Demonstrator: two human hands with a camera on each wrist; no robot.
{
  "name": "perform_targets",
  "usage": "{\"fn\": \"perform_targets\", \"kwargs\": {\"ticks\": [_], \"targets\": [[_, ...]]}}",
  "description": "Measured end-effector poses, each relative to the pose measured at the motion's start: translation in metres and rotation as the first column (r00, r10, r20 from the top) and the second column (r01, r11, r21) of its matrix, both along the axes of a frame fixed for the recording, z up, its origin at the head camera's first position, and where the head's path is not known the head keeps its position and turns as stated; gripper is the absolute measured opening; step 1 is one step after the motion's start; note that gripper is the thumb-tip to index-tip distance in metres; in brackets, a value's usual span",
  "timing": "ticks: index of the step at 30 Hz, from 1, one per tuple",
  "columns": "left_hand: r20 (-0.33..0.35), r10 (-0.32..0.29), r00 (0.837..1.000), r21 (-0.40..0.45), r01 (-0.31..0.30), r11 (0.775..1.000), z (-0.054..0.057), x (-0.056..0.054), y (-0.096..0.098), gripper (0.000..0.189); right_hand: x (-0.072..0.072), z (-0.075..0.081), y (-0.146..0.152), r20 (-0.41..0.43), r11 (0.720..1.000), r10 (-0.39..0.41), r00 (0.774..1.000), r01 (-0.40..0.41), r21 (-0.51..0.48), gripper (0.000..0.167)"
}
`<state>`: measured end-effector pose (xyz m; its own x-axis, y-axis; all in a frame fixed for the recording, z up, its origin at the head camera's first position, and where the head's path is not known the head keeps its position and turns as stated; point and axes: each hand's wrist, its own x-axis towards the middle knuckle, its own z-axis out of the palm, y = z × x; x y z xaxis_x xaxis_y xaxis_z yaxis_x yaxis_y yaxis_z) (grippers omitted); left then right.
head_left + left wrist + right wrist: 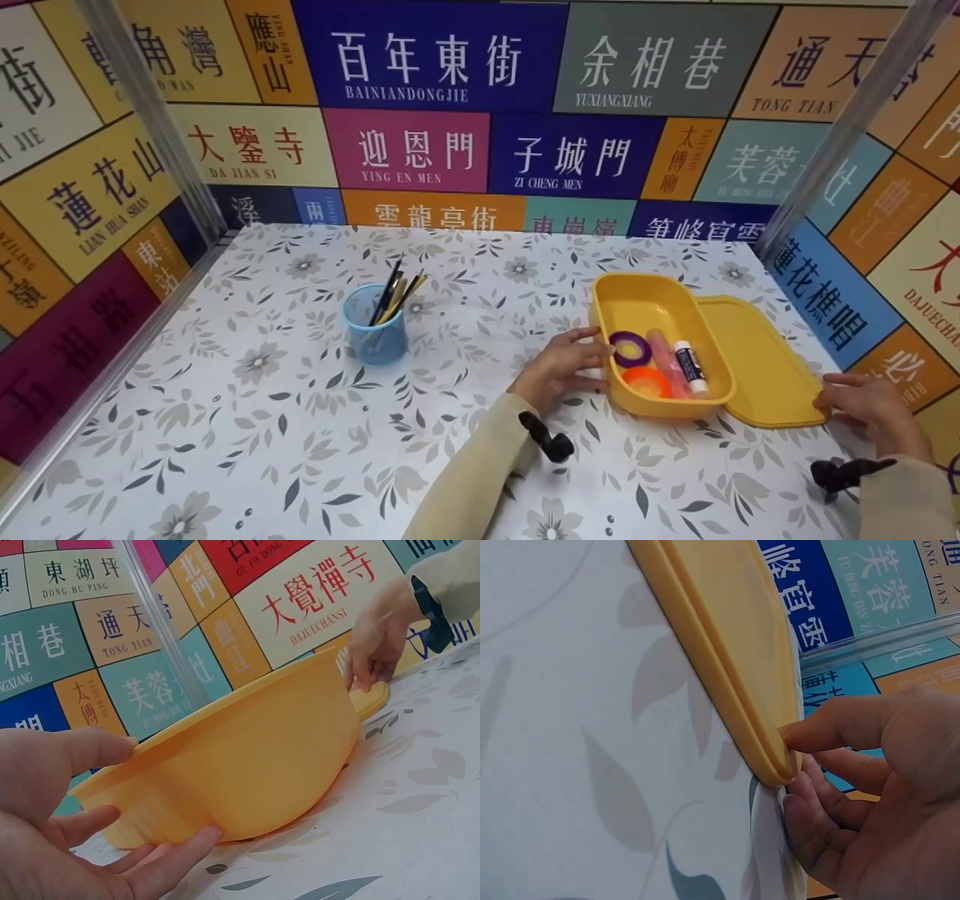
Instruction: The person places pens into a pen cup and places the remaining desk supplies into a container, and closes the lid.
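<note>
In the head view, a yellow plastic container (pixel 667 409) stands lidless at the right of the table. Inside lie a purple tape roll (pixel 631 334), an orange tape roll (pixel 646 372), a pink, partly see-through item (pixel 666 360) of unclear kind and a glue stick (pixel 688 364). My left hand (pixel 559 367) touches the container's left wall (pixel 247 757), fingers spread and extended, thumb by the rim. Flat beside the container lies its yellow lid (pixel 757 352). My right hand (pixel 874 409) pinches the lid's near right corner, thumb on top; in the right wrist view its fingers (pixel 817 832) curl at the edge.
A light blue cup (pixel 377 341) holding several pencils or brushes (pixel 397 296) stands left of centre. The table has a flower-patterned cover (pixel 262 450). Colourful panels with lettering (pixel 420 150) rise behind and at both sides, with clear posts (pixel 832 142) at the corners.
</note>
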<state>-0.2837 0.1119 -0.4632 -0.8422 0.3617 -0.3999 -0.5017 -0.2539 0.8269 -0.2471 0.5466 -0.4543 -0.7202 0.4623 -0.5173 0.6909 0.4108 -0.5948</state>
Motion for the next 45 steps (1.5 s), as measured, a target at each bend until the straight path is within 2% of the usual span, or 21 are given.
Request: {"fn": "perform_targets", "kwargs": {"ticks": [3,8,13,16,20,28,37,42,45], "targets": [[0.007,-0.007,1.0,0.003,0.007,1.0,0.0,0.0,-0.001,0.051,0.001,0.004,-0.001,0.015,0.999,0.037,0.999,-0.037,0.001,0.085],[0.007,-0.019,1.0,0.012,0.019,1.0,0.0,-0.001,-0.002,0.051,0.005,0.013,-0.007,0.022,0.999,0.035,0.999,-0.035,-0.011,0.083],[0.019,-0.017,1.0,0.002,0.017,1.0,-0.001,-0.002,-0.002,0.051,0.003,0.01,-0.009,0.021,1.0,0.015,1.0,-0.015,-0.013,0.085],[0.021,-0.017,1.0,-0.005,0.017,1.0,0.0,-0.002,-0.003,0.052,0.001,0.007,-0.007,0.016,0.999,0.033,0.999,-0.032,-0.028,0.087],[0.028,-0.012,1.0,-0.009,0.012,1.0,0.001,-0.001,-0.005,0.051,0.0,0.006,-0.006,0.004,0.998,0.058,0.998,-0.058,-0.036,0.082],[0.031,-0.008,0.999,0.007,0.008,1.0,-0.001,0.0,-0.005,0.052,0.002,0.008,-0.014,0.01,1.0,0.0,1.0,0.0,-0.018,0.086],[0.023,-0.018,1.0,-0.019,0.018,1.0,-0.001,-0.002,-0.004,0.053,0.003,0.007,-0.016,0.001,0.999,-0.039,0.999,0.039,-0.028,0.088],[0.034,-0.021,0.999,-0.013,0.021,1.0,0.0,-0.002,-0.003,0.052,0.005,0.011,-0.015,-0.014,0.997,-0.047,0.999,0.046,-0.065,0.084],[0.031,-0.021,0.999,-0.007,0.022,1.0,0.0,-0.002,-0.003,0.051,0.01,0.015,-0.018,-0.037,0.997,-0.063,0.997,0.061,-0.042,0.077]]}}
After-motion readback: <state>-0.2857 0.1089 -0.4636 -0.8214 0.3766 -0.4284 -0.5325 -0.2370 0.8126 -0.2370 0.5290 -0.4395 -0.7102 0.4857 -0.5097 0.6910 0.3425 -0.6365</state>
